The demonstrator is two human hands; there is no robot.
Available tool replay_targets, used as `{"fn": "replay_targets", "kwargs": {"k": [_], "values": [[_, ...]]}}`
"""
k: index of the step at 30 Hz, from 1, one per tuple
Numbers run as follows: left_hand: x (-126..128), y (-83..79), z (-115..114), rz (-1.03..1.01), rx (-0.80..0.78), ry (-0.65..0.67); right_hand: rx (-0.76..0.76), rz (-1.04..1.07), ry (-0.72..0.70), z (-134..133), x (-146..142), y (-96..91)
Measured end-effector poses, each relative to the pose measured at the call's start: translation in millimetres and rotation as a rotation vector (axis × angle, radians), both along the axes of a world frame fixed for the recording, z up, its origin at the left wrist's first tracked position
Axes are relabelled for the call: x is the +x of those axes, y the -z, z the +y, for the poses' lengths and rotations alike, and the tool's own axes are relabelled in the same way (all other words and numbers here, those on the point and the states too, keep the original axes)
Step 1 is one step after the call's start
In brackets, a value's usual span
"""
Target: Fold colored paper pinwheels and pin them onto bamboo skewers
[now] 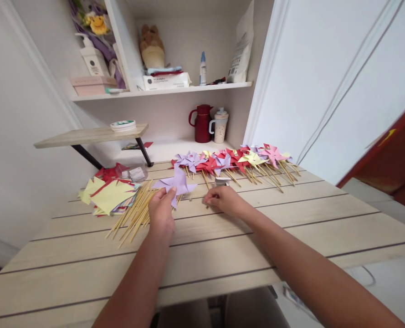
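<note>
A purple paper pinwheel (175, 183) is pinched in my left hand (161, 210), its folded points spread above the thumb. My right hand (223, 199) is low over the table to the right, thumb and fingertips pressed together; whatever they hold is too small or hidden to make out. Beside those fingertips lies a tiny brownish piece (207, 207). A small greyish container (222, 181) stands just behind the right hand, partly covered by it. Under and left of my left hand spreads a bundle of thin wooden sticks (129, 223).
Finished pinwheels on sticks (209, 165) lie in a row at the back. Cut yellow paper sheets (111, 196) are stacked at the left, near a clear plastic box (135, 173). A raised wooden stand (93, 135), a red jug (202, 124) and a lidded cup (220, 126) are behind.
</note>
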State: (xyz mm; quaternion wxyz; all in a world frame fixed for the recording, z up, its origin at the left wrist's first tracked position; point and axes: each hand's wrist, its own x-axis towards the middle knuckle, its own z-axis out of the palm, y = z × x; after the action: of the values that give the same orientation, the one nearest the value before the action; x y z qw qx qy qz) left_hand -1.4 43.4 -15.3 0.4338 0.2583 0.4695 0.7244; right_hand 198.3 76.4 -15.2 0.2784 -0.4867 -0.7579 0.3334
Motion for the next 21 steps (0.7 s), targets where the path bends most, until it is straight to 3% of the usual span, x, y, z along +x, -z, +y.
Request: {"fn": "replay_targets", "kwargs": {"k": [5, 10, 21], "values": [[2.0, -4.9, -1.9, -0.012, -0.005, 0.022, 0.089, 0.15, 0.089, -0.5, 5.1, -13.4], [7.7, -8.0, -7.2, 0.022, 0.016, 0.153, 0.254, 0.409, 0.107, -7.9, 4.1, -21.3], [12.9, -12.7, -12.8, 0.113, 0.023, 0.259, 0.646, 0.391, 0.03, -14.4, 5.1, -25.3]]}}
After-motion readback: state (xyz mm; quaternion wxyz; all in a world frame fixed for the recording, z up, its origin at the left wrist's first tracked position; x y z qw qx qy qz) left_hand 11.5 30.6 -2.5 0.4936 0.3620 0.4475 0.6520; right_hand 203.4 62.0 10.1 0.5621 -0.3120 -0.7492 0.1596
